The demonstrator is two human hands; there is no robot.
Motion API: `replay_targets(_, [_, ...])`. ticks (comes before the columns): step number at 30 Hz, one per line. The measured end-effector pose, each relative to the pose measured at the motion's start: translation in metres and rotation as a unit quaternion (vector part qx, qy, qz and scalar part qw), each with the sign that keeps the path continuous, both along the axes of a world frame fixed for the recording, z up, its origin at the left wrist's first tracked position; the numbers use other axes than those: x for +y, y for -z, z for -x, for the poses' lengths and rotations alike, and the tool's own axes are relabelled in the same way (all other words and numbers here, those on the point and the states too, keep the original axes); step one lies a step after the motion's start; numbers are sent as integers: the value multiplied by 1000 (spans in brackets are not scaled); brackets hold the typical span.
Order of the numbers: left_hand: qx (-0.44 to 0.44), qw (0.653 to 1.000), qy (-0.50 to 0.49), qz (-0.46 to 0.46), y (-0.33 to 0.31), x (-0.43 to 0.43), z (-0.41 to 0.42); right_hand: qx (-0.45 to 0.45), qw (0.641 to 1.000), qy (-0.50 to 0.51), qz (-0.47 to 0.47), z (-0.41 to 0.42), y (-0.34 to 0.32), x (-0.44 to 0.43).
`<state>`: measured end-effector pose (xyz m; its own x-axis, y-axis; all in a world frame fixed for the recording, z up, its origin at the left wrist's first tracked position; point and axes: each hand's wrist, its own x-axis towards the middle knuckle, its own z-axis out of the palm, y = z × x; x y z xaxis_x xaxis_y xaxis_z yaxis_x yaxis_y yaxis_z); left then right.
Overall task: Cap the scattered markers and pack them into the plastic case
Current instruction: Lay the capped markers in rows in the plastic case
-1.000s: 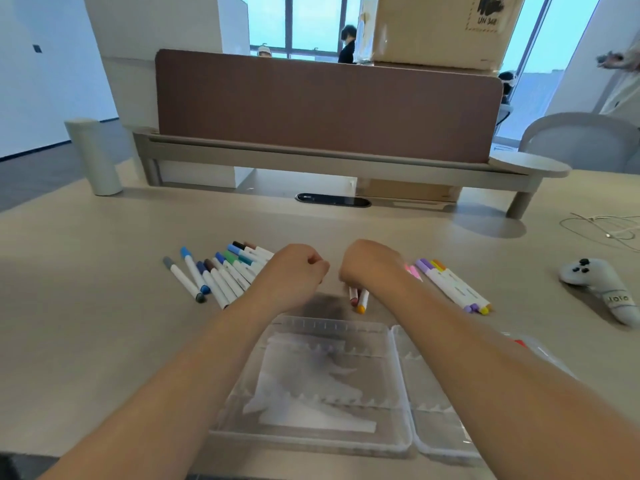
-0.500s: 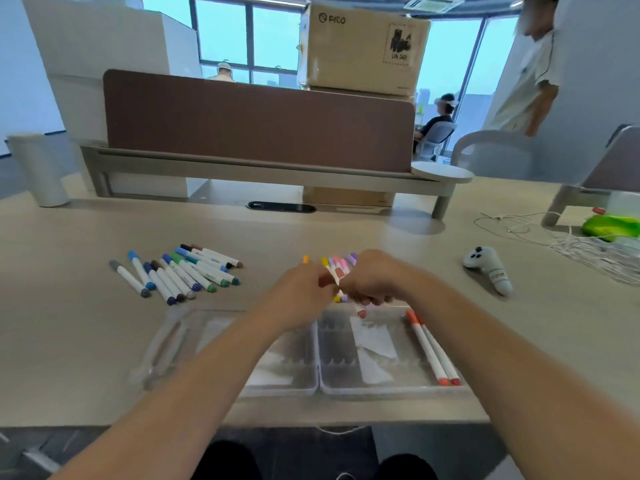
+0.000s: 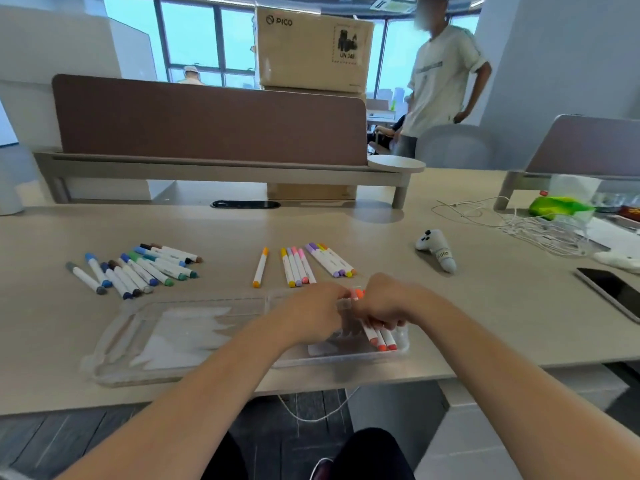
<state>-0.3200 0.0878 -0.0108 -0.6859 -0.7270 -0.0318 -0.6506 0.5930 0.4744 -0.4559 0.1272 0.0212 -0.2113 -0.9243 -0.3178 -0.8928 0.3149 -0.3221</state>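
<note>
Right half of clear plastic case (image 3: pixel 114 344): three orange-red white-barrelled markers (image 3: pixel 381 341) now, against two before; right hand (image 3: pixel 381 303) clenched round their upper ends; left hand (image 3: pixel 313 315) curled, apparently pinching one tip. Packing barely begun.

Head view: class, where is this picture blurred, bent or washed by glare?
Head view: wide lens bows the table edge; windows glare pale blue; the plastic case shows whitish patches, perhaps reflections; blur smears the spot where the right hand grips the orange markers, so the left hand's hold is unclear.
</note>
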Motion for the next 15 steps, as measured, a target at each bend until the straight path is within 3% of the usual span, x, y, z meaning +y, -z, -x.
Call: replay_targets(15, [-13,997,76,3,19,2,7,10,999,-27,-23,17,7,-2])
